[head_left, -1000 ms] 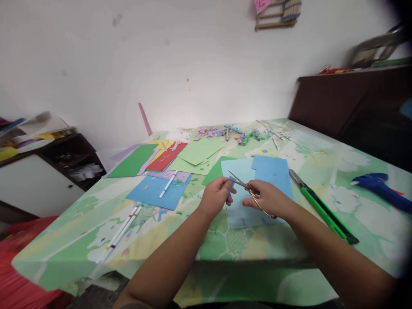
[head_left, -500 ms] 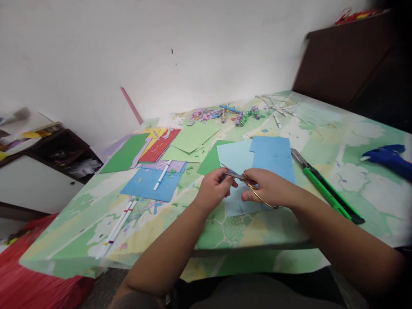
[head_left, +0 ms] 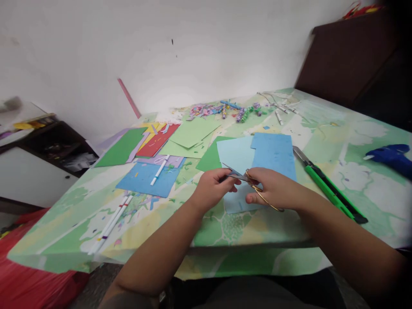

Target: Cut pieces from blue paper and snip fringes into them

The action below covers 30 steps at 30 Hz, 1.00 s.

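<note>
My right hand [head_left: 272, 185] has its fingers in the gold handles of a small pair of scissors [head_left: 237, 175]. The blades point left, a little apart, at the fingertips of my left hand [head_left: 213, 187]. Those fingers are pinched on a small blue paper piece, now mostly hidden behind them and the blades. Beneath the hands lie a light blue sheet [head_left: 236, 152] and a darker blue sheet [head_left: 273, 150] with a notched corner.
A green utility knife [head_left: 331, 191] lies right of the sheets, blade out, with a blue glue gun [head_left: 389, 156] beyond. Left are a blue sheet [head_left: 146, 182], markers [head_left: 112, 223] and coloured sheets [head_left: 125, 146]. Paper scraps [head_left: 204, 112] and rolled paper pieces [head_left: 244, 114] sit at the back.
The camera view has tilted down, so the table appears higher. Both hands stay close together with the scissors; the blue piece, visible earlier at my left fingertips, is now mostly covered.
</note>
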Tool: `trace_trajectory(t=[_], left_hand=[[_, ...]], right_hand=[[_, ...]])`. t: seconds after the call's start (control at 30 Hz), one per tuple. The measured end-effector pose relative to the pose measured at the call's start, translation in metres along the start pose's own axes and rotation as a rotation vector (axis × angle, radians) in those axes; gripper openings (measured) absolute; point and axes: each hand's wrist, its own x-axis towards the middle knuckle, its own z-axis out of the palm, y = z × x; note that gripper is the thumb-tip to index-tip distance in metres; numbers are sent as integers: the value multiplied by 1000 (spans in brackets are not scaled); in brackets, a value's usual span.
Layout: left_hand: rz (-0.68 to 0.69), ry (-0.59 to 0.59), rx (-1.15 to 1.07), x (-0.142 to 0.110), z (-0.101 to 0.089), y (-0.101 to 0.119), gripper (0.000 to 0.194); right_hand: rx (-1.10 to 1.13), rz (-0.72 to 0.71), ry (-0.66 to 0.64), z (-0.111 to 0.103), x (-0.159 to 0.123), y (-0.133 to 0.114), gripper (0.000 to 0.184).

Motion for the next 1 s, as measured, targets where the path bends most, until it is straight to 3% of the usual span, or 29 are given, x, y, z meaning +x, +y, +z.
trace_trajectory(t=[0.33,1.0], left_hand=[[-5,13,-116,-4,6,-2,14],[75,109,-17,-9,10,0,15]], right_hand=[[-7,-9,48,3,-1,2,35],[-44,-79,61,7,-3,0,37]])
